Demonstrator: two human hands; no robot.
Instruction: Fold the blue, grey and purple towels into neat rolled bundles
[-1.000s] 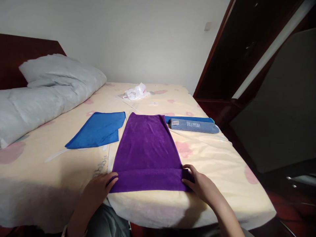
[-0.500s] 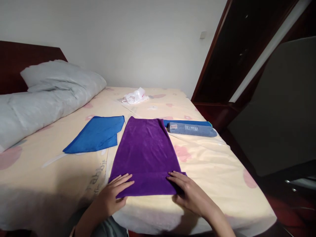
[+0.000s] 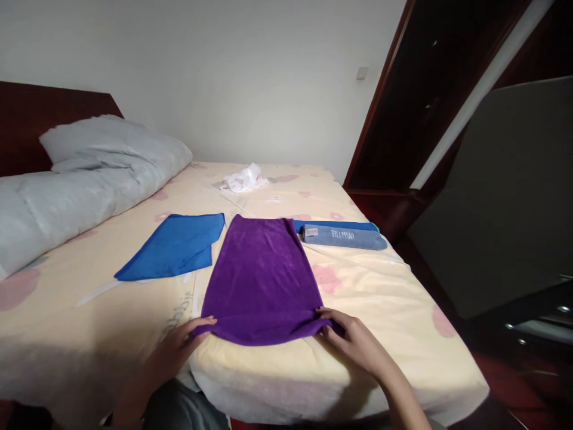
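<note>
A purple towel (image 3: 263, 279) lies flat on the bed near its front edge. My left hand (image 3: 181, 344) pinches the towel's near left corner. My right hand (image 3: 353, 338) grips the near right corner, fingers closed on the cloth. The near edge sags a little between the two hands. A blue cloth (image 3: 175, 246) lies flat to the left of the purple towel. To the right, behind it, lies a folded grey-blue towel (image 3: 344, 236) with lettering, on top of a blue one.
The bed (image 3: 380, 298) has a cream sheet with pink flowers. A grey pillow and duvet (image 3: 85, 173) lie at the left. A white plastic bag (image 3: 244, 178) sits at the far side. A dark wooden wardrobe (image 3: 425, 101) stands at the right.
Both hands went from lying flat on the folded near edge to gripping the near corners. The folded band at the front is gone and the edge now sags between my hands.
</note>
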